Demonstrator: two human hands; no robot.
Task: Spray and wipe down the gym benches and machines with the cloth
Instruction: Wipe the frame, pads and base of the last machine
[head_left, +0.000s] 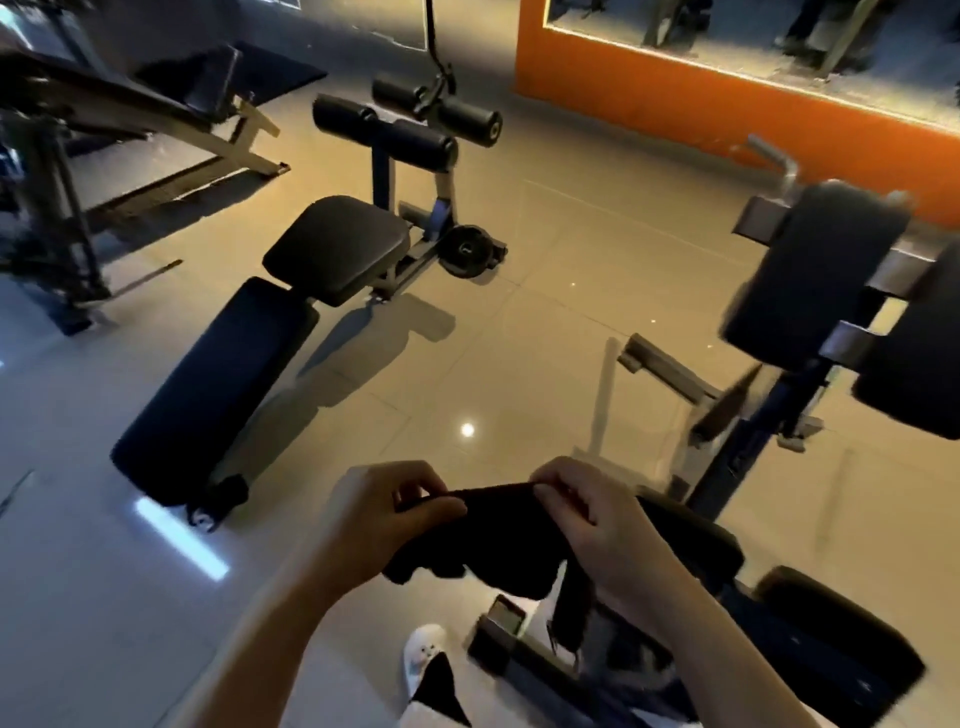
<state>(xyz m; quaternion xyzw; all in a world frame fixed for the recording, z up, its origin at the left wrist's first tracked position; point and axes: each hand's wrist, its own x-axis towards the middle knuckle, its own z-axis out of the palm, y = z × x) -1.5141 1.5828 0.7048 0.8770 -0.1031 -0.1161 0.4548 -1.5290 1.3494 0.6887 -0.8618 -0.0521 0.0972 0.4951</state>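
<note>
A dark cloth (493, 540) hangs stretched between both my hands at the bottom centre. My left hand (379, 525) pinches its left top edge. My right hand (597, 525) pinches the right top edge, fingers curled over it. A black padded bench (234, 374) with a seat pad (337, 247) and foam leg rollers (410, 127) lies on the floor ahead to the left. A machine with thick black pads (810, 280) stands at the right. Under my hands is a dark padded seat (701, 545). No spray bottle shows.
An inclined bench on a metal frame (130, 109) stands at the far left. An orange wall (727, 114) with a mirror runs along the back right. A weight plate (467, 249) lies by the bench frame. My white shoe (426, 660) is on the glossy tiles.
</note>
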